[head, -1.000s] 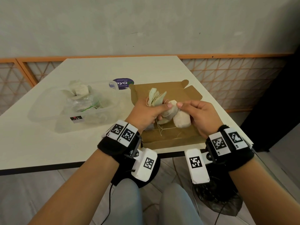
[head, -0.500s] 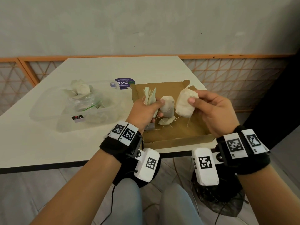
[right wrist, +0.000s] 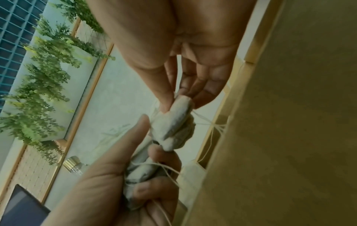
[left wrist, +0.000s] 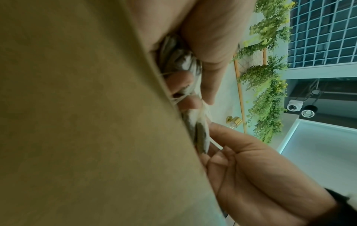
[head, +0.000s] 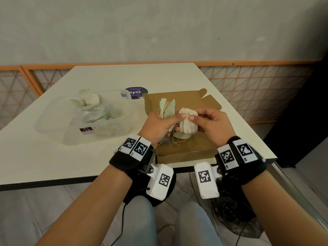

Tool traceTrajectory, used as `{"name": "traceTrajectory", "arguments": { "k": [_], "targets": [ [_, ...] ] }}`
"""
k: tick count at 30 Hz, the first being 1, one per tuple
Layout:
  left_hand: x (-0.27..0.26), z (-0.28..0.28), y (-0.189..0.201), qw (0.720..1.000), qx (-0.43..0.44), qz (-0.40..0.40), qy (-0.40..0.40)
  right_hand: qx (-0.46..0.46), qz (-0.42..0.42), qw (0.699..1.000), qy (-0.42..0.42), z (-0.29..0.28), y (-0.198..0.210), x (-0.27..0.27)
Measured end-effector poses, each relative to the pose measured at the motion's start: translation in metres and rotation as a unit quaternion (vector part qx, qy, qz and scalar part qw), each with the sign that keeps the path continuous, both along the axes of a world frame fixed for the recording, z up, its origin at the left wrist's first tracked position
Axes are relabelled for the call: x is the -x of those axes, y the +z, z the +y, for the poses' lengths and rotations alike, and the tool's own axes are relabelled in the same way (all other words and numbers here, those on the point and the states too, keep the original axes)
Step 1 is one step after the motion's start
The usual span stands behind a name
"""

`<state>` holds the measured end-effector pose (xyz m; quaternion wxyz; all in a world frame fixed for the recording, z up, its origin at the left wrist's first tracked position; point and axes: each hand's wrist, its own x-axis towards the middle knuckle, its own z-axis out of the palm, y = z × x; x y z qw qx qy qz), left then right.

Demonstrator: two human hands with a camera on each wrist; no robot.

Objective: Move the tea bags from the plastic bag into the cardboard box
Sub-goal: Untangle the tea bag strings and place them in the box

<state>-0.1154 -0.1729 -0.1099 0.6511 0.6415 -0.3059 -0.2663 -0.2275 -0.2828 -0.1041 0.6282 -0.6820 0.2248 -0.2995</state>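
Above the open brown cardboard box (head: 193, 102), my left hand (head: 174, 123) grips a bundle of pale tea bags (head: 166, 108) with loose strings hanging down. Close on its right, my right hand (head: 193, 116) pinches one plump tea bag (head: 188, 126) between thumb and fingers, touching the bundle. Another tea bag (head: 181, 136) lies in the box under them. The right wrist view shows the pinched tea bag (right wrist: 173, 122) above the left hand's bundle (right wrist: 141, 172). The crumpled plastic bag (head: 95, 115) with more tea bags (head: 90, 99) sits in a clear tub at left.
The clear plastic tub (head: 53, 119) stands on the white table (head: 44, 157), left of the box. A round purple sticker (head: 135, 92) lies behind the box. The box's near wall is close to the table's front edge; an orange-framed lattice rail runs behind.
My right hand lifted a tea bag up and to the right, then came back down beside my left thumb. The left hand kept its bundle nearly still over the box.
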Motion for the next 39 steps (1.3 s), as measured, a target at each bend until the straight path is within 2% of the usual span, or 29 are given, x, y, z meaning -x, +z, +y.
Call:
{"name": "traceTrajectory", "arguments": {
  "k": [8, 14, 22, 25, 31, 33, 36, 39],
  "targets": [
    [-0.004, 0.002, -0.001, 0.996, 0.046, 0.074, 0.009, 0.038, 0.028, 0.996, -0.078, -0.014, -0.007, 0.003],
    [-0.007, 0.006, 0.001, 0.993, 0.064, 0.087, -0.041, -0.004, 0.022, 0.994, -0.104, -0.020, -0.011, 0.005],
    [-0.005, 0.001, 0.000, 0.999, 0.022, 0.025, -0.022, -0.007, 0.016, 1.000, 0.025, -0.004, 0.004, -0.003],
    [-0.003, -0.001, 0.000, 1.000, 0.020, 0.005, -0.013, -0.025, -0.003, 0.999, 0.037, -0.002, 0.008, -0.003],
    [-0.003, -0.003, -0.003, 0.999, 0.036, 0.017, 0.014, -0.107, -0.044, 0.992, 0.058, 0.001, 0.011, -0.007],
    [-0.005, -0.003, -0.002, 0.997, 0.046, 0.051, 0.035, -0.087, -0.010, 0.996, 0.013, -0.003, 0.009, -0.007],
    [-0.009, -0.002, -0.002, 0.989, 0.076, 0.116, 0.058, 0.012, 0.091, 0.994, -0.053, -0.013, -0.002, -0.004],
    [-0.011, -0.004, -0.003, 0.987, 0.082, 0.123, 0.054, 0.064, 0.184, 0.981, 0.003, -0.012, -0.009, 0.000]
  ]
}}
